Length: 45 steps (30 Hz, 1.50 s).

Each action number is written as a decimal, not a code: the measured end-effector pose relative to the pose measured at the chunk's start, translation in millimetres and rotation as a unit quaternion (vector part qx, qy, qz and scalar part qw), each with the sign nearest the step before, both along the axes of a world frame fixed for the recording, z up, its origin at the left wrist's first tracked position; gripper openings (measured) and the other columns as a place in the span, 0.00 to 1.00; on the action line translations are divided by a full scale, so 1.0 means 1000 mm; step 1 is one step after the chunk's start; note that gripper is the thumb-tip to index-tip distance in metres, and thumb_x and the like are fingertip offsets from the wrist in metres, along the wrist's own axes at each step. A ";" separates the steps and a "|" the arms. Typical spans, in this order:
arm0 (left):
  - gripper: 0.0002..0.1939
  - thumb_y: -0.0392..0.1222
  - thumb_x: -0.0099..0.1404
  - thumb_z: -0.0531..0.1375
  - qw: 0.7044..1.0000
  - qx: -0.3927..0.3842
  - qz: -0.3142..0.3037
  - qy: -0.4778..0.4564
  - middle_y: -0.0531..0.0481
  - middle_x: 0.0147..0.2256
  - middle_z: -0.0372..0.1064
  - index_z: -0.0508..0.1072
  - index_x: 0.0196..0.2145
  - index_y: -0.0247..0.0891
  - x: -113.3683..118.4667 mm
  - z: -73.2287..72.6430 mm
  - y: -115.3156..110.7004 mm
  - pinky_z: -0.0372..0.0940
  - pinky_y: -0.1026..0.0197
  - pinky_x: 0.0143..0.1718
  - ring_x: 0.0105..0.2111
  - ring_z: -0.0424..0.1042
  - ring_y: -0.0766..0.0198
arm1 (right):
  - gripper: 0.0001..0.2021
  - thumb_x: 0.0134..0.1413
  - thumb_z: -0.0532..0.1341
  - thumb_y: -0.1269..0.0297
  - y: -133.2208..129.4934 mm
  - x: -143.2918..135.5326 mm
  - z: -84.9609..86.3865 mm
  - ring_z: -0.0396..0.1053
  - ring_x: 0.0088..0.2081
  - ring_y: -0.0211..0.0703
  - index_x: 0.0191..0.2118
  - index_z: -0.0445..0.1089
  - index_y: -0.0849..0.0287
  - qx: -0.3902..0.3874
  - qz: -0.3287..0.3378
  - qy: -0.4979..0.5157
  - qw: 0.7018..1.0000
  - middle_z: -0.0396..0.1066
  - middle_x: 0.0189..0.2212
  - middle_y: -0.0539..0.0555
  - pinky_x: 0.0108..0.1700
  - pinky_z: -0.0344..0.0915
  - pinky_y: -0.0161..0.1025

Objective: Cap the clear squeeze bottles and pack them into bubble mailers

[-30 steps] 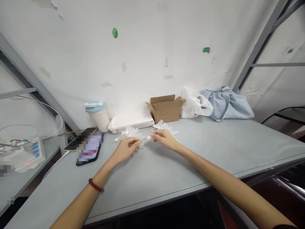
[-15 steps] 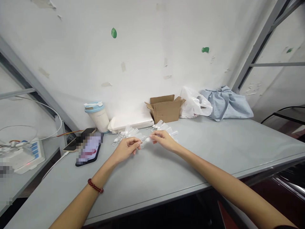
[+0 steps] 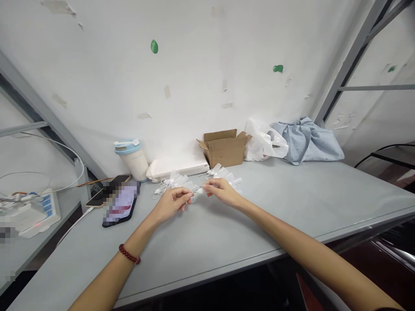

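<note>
White-tipped pieces (image 3: 182, 179) lie grouped, how many finished unclear; the right hand (image 3: 222, 190) pinches another piece (image 3: 200, 190); the left hand's (image 3: 174, 202) grip I cannot tell.

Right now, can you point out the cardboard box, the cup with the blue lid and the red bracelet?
Cardboard box (image 3: 227, 152): head view, its front panel.
Cup with the blue lid (image 3: 136, 164): head view, its pale side.
Red bracelet (image 3: 129, 255): head view, its beads.
</note>
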<state>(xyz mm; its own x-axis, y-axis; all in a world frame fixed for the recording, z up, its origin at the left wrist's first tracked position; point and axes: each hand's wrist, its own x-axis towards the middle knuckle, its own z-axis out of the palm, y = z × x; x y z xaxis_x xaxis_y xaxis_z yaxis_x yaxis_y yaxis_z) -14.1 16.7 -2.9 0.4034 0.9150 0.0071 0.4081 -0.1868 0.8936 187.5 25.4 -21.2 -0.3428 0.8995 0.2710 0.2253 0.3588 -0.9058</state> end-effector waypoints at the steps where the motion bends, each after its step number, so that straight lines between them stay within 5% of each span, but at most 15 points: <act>1: 0.16 0.53 0.55 0.56 1.000 0.002 0.000 0.001 0.50 0.25 0.68 0.71 0.29 0.36 0.000 0.000 0.000 0.55 0.66 0.19 0.18 0.60 0.70 | 0.13 0.54 0.54 0.60 0.000 0.000 0.000 0.61 0.26 0.35 0.24 0.66 0.61 0.000 -0.001 -0.001 1.000 0.64 0.22 0.49 0.32 0.57 0.34; 45: 0.15 0.50 0.57 0.57 1.000 0.002 -0.013 -0.023 0.56 0.16 0.60 0.70 0.24 0.35 0.007 0.001 -0.006 0.54 0.67 0.19 0.17 0.58 0.71 | 0.11 0.57 0.52 0.60 -0.009 -0.004 -0.005 0.59 0.27 0.34 0.30 0.65 0.61 0.021 0.021 -0.048 0.998 0.62 0.23 0.48 0.31 0.55 0.33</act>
<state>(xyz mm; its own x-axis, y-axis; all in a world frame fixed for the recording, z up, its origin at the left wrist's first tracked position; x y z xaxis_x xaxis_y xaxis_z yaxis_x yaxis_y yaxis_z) -7.4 10.4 -1.8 0.4254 0.9046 0.0289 0.3617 -0.1992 0.9108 183.3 16.2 -25.9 -0.4058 0.8728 0.2713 0.2952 0.4061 -0.8648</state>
